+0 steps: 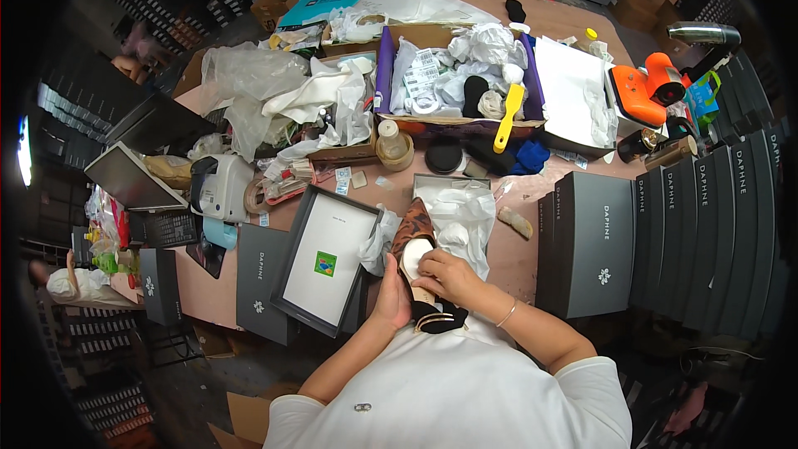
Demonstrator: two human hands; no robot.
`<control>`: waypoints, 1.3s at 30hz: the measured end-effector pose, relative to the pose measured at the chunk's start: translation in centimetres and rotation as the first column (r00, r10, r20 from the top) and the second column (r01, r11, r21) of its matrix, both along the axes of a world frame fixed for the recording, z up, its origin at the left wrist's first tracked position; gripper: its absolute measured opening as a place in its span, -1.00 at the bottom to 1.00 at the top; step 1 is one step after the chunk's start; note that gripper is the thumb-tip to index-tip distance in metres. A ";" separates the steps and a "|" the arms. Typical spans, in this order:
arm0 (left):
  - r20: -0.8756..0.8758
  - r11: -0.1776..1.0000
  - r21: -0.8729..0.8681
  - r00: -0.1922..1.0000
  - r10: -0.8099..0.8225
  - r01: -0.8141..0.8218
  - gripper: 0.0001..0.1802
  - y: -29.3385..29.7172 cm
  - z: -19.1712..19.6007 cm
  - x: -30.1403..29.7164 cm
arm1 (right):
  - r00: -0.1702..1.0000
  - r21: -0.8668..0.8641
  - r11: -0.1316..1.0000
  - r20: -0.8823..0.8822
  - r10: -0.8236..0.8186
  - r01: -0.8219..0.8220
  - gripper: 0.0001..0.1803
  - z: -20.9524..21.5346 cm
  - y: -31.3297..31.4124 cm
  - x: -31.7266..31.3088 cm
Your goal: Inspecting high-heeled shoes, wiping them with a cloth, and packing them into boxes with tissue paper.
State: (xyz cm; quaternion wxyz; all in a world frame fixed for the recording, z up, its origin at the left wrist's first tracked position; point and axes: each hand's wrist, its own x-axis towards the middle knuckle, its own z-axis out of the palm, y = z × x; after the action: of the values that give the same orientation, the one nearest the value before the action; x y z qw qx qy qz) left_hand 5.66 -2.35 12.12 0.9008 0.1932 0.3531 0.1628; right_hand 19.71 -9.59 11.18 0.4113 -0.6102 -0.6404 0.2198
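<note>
A pointed shoe (412, 222) with a brown and black animal-pattern toe, a black heel end and gold-coloured trim lies in front of my body, toe pointing away. My left hand (392, 299) is closed along its left side, steadying it. Inside the shoe a white lining or pad (413, 259) shows. My right hand (451, 278) has its fingers pinched together over that pad from the right; whatever is between the fingertips is hidden. Crumpled white tissue paper (465, 214) lies in a grey shoe box just beyond the shoe.
To the left lies a dark box lid (291, 295) with a white inside and green square. Grey shoe boxes (592, 241) stand in a row at right. Farther off are a purple box (385, 75) of papers, a yellow brush-like tool (509, 118), a label printer (223, 187) and an orange device (638, 100).
</note>
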 end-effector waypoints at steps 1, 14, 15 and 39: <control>0.016 1.000 -0.016 1.000 0.007 -0.007 -0.15 -0.1 -0.5 -0.2 | 0.995 -0.050 0.999 -0.099 -0.007 0.002 -0.85 0.2 -0.4 0.0; -0.156 0.985 -0.161 0.987 0.035 -0.061 -0.57 0.2 -1.5 -0.2 | 0.842 -0.222 0.938 0.526 -0.115 0.266 -0.72 -7.9 1.1 5.4; -0.162 0.986 -0.159 0.986 0.028 -0.054 -0.57 0.3 -1.4 -0.1 | 0.843 -0.285 0.919 0.531 -0.086 0.274 -0.69 -10.5 0.6 5.7; -0.010 0.990 0.096 0.995 -0.102 0.102 -0.34 -1.3 -0.8 0.7 | 0.970 -0.092 0.972 -0.087 -0.225 0.217 -0.20 -0.6 4.4 3.0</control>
State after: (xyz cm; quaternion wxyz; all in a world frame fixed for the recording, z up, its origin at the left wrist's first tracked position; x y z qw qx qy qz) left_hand 6.38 -3.66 11.34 0.8968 0.2544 0.3367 0.1329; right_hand 22.69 -5.20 10.54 0.4385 -0.6827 -0.5382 0.2280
